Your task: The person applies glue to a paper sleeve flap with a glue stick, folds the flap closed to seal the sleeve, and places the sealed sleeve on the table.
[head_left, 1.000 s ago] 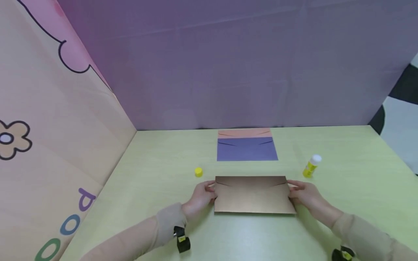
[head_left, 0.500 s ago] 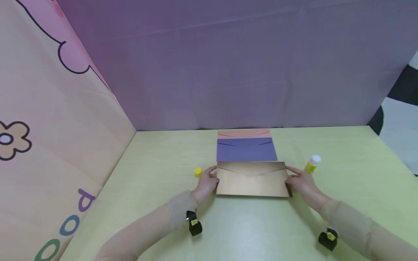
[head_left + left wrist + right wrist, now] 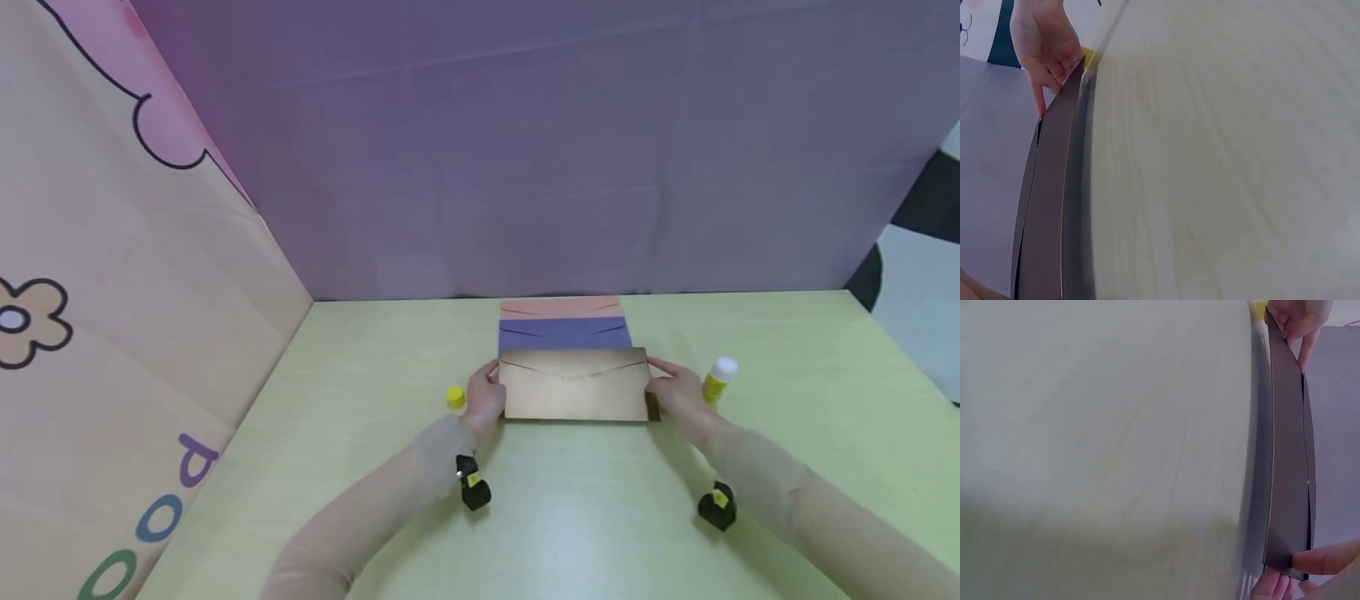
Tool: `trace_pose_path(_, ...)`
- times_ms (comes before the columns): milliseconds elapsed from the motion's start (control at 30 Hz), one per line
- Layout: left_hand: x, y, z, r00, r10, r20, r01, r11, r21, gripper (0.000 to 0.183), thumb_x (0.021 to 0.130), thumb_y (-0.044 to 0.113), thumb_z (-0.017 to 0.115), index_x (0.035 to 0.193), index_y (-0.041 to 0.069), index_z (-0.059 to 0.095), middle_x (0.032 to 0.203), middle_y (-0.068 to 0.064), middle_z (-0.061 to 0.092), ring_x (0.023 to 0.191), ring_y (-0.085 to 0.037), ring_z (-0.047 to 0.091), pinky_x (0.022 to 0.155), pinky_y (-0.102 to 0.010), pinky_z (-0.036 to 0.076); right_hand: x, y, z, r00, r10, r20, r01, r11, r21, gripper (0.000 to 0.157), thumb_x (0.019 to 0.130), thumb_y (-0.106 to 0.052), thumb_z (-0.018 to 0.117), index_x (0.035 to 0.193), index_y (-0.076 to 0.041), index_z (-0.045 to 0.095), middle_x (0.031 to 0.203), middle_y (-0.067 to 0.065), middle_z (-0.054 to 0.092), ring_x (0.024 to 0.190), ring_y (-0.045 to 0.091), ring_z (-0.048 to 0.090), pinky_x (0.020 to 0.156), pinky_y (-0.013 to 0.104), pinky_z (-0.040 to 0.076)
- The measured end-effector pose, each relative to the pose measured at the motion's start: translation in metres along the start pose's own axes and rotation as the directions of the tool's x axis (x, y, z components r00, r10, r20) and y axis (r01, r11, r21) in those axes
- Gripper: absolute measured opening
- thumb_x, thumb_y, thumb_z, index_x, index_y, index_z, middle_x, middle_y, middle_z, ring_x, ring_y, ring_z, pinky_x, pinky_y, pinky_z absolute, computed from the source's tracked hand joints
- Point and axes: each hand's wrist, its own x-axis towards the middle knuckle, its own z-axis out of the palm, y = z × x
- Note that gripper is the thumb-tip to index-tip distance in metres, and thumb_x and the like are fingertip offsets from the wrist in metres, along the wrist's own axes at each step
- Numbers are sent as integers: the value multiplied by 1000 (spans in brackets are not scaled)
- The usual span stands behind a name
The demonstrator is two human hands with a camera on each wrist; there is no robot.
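Note:
A brownish-gold envelope (image 3: 576,385) is held by its two short ends, its flap side facing me. My left hand (image 3: 486,398) grips the left end. On the opposite end, my right hand (image 3: 681,402) pinches with the thumb in front; the right wrist view shows that thumb (image 3: 1325,559) against the envelope. The envelope covers the lower part of a purple envelope (image 3: 564,333) lying flat. Beyond that lies a pink envelope (image 3: 558,307), only its top strip showing. In both wrist views a shadow runs along the held envelope's lower edge.
A yellow glue stick with a white end (image 3: 720,379) stands just right of my right hand, which partly hides it. The round yellow cap (image 3: 455,397) sits beside my left hand. A purple backdrop (image 3: 480,167) rises behind the pale table (image 3: 570,508), and a printed panel (image 3: 150,275) stands left.
Both hands have carried the gold envelope away from me, from the near part of the table to overlap the purple envelope. The hands keep their grip on its ends.

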Motion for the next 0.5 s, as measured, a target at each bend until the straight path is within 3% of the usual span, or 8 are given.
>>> trace_pose_path(167, 9, 0, 4, 1000, -10, -23, 10, 1000, -26, 50, 77, -15, 38, 125, -3, 46, 73, -3, 41, 65, -12, 37, 53, -18, 35, 9, -4, 4, 1000, -14, -25, 15, 999, 36, 57, 81, 4, 42, 136, 2, 28, 60, -4, 39, 45, 2, 31, 46, 18, 35)
trace_pose_path(267, 14, 0, 7, 999, -31, -39, 30, 999, -36, 51, 78, -14, 39, 127, -1, 45, 81, -7, 48, 74, -15, 44, 63, -22, 42, 14, -5, 6, 999, -21, -35, 22, 999, 33, 55, 81, 5, 41, 134, 4, 29, 63, -2, 38, 48, 2, 31, 48, 18, 36)
trace_pose_path(400, 19, 0, 11, 995, -39, -91, 39, 999, 6, 51, 77, -11, 42, 125, 1, 47, 104, -16, 56, 97, -22, 51, 84, -32, 45, 21, -6, 10, 998, -35, -54, 36, 999, 16, 52, 81, 4, 42, 132, 6, 33, 78, 7, 46, 50, 4, 32, 50, 18, 37)
trace_pose_path(500, 23, 0, 14, 992, -49, -115, 55, 998, 44, 49, 78, -8, 43, 126, 4, 48, 115, -17, 54, 109, -26, 49, 92, -35, 41, 27, -6, 12, 997, -28, -76, 28, 1000, -4, 49, 82, 3, 42, 130, 6, 36, 98, 18, 51, 53, 5, 35, 52, 18, 39)
